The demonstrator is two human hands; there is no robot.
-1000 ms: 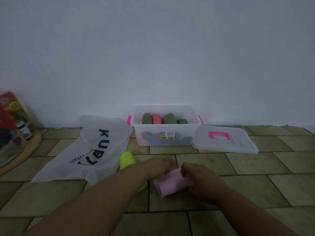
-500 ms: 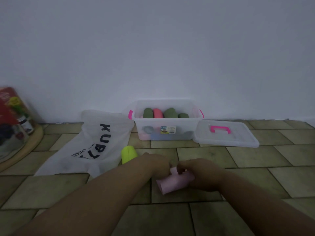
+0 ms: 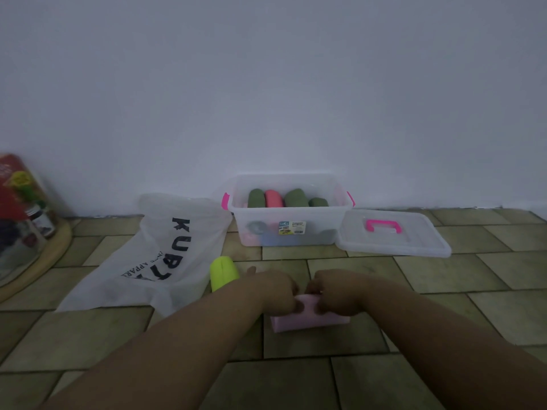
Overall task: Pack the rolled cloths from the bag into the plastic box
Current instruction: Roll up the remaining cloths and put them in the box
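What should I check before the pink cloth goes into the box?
1. Both hands on the pink cloth: ok, left hand and right hand pinch its top edge.
2. Cloth rolled tight: cannot tell, fingers hide the seam.
3. Box open: ok, lid lies off to its right.
4. Room in the box: ok, a gap shows right of the green rolls.
5. Path to the box: ok, bare tiles between.
6. Other cloths waiting: the yellow-green roll lies by the bag; bag contents cannot tell.
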